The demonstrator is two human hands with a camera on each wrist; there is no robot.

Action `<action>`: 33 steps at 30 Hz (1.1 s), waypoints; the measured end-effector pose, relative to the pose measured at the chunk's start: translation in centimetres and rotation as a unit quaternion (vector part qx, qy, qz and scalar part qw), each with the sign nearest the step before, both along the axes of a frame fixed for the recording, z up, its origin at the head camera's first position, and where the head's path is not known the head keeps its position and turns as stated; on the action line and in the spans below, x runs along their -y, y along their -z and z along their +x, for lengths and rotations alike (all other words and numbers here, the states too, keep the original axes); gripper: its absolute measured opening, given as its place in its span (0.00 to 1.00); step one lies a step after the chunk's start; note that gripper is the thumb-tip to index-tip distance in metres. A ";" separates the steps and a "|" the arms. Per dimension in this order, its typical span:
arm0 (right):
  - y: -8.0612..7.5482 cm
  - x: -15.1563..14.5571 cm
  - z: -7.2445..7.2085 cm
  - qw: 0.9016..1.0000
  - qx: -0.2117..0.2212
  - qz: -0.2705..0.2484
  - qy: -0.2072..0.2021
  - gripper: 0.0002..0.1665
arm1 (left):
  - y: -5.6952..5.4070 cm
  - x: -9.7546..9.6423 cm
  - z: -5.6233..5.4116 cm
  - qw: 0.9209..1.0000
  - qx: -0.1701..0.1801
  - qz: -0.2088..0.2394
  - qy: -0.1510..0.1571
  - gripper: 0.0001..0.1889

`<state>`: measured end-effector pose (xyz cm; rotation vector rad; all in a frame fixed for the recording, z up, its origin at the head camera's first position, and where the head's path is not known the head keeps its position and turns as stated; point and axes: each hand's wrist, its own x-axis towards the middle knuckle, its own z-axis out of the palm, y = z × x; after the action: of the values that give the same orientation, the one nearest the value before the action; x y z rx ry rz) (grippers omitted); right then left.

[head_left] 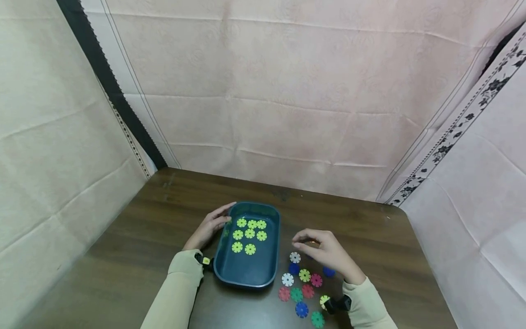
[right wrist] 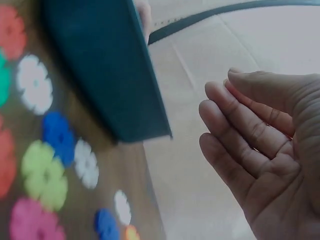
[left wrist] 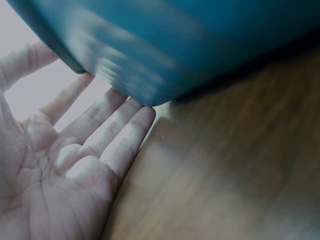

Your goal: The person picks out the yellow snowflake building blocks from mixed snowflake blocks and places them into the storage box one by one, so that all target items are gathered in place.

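A blue-green rectangular tray (head_left: 246, 274) holds several yellow flower-shaped discs (head_left: 249, 233), laid out in rough rows. At its far left side is my left hand (head_left: 211, 226); in the left wrist view the nearly straight fingers (left wrist: 102, 112) touch the tray's outer wall (left wrist: 165, 60). To the right of the tray, my right hand (head_left: 324, 249) hovers above loose discs. Its fingers (right wrist: 235, 145) are loosely bent, thumb tip close to the index finger, with nothing visible between them. A white disc (head_left: 295, 257) lies just below the fingertips.
Loose notched discs lie on the brown table (head_left: 123, 256) right of the tray: a pink one (head_left: 316, 280), blue (head_left: 302, 310), green (head_left: 318, 319), red (head_left: 307, 291), yellow (head_left: 304, 275) and others. Light cloth (head_left: 287, 91) hangs behind and at both sides of the table.
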<state>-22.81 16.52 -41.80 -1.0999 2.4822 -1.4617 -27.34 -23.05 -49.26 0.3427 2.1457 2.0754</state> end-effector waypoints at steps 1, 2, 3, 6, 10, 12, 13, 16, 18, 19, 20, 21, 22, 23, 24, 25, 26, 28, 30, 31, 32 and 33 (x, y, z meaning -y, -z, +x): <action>0.3 -0.5 0.2 1.000 0.004 0.001 0.007 0.07 | 0.0 0.0 0.0 1.000 0.000 0.000 0.001 0.25; 0.6 -1.0 0.3 1.000 0.009 0.003 0.014 0.06 | 0.1 0.0 0.0 1.000 -0.001 0.001 0.002 0.25; 0.9 -1.5 0.4 1.000 0.014 0.006 0.020 0.06 | 0.1 0.0 -0.1 1.000 -0.001 0.001 0.002 0.25; 1.9 -2.9 0.8 0.999 0.022 0.018 0.034 0.07 | 0.1 -0.1 -0.2 1.000 -0.002 0.002 -0.001 0.25; 3.5 -4.5 1.5 0.998 0.020 0.033 0.053 0.08 | 0.0 0.0 -0.3 1.000 -0.001 0.002 -0.002 0.25; 4.6 -5.1 2.0 0.997 0.019 0.032 0.073 0.07 | 0.1 0.0 -0.3 1.000 0.001 0.000 -0.003 0.25; 5.1 -5.3 2.4 0.996 0.016 0.027 0.084 0.06 | 0.1 0.0 -0.3 1.000 0.000 -0.001 -0.003 0.25; 6.7 -5.6 3.4 0.994 -0.005 0.011 0.108 0.06 | 0.2 0.0 -0.2 1.000 0.000 -0.004 -0.003 0.25; 7.6 -5.4 3.8 0.993 -0.045 0.007 0.110 0.08 | 0.2 0.1 -0.1 1.000 -0.001 -0.003 -0.004 0.25; 8.0 -5.3 3.9 0.992 -0.066 0.008 0.109 0.10 | 0.2 0.1 0.0 1.000 -0.001 -0.003 -0.003 0.26; 8.3 -5.2 3.9 0.991 -0.083 0.010 0.109 0.11 | 0.2 0.1 0.0 1.000 -0.001 -0.003 -0.004 0.26; 8.6 -5.0 4.0 0.989 -0.098 0.012 0.107 0.13 | 0.2 0.2 0.0 1.000 -0.002 -0.003 -0.004 0.26; 8.8 -4.9 3.9 0.988 -0.113 0.016 0.107 0.14 | 0.2 0.2 0.0 1.000 -0.002 -0.003 -0.005 0.26; 9.0 -4.8 3.9 0.987 -0.118 0.019 0.108 0.15 | 0.1 0.2 0.0 1.000 -0.001 -0.004 -0.005 0.26; 9.1 -4.7 3.9 0.987 -0.117 0.020 0.108 0.15 | 0.1 0.2 0.0 1.000 -0.001 -0.005 -0.004 0.25; 9.3 -4.6 3.9 0.987 -0.114 0.021 0.107 0.16 | 0.1 0.1 0.0 1.000 -0.002 -0.007 -0.003 0.25; 9.3 -4.5 3.9 0.988 -0.110 0.024 0.104 0.16 | 0.1 0.1 0.0 1.000 -0.002 -0.009 -0.003 0.25; 9.4 -4.4 4.0 0.989 -0.108 0.033 0.098 0.16 | 0.1 0.1 0.0 1.000 -0.004 -0.012 -0.002 0.26; 9.5 -4.4 4.1 0.989 -0.107 0.043 0.095 0.16 | 0.1 0.1 0.0 1.000 -0.006 -0.013 -0.001 0.26; 9.5 -4.3 4.1 0.989 -0.108 0.047 0.094 0.15 | 0.1 0.1 0.1 1.000 -0.008 -0.013 0.000 0.26; 9.5 -4.3 4.1 0.988 -0.110 0.051 0.094 0.15 | 0.1 0.1 0.1 1.000 -0.008 -0.011 0.001 0.26; 9.6 -4.3 4.2 0.988 -0.112 0.055 0.094 0.14 | 0.1 0.1 0.1 1.000 -0.010 -0.010 0.002 0.26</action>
<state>-18.65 20.83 -51.36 -1.0910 2.8537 -1.2872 -27.24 -23.14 -49.37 0.3666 2.1745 2.0555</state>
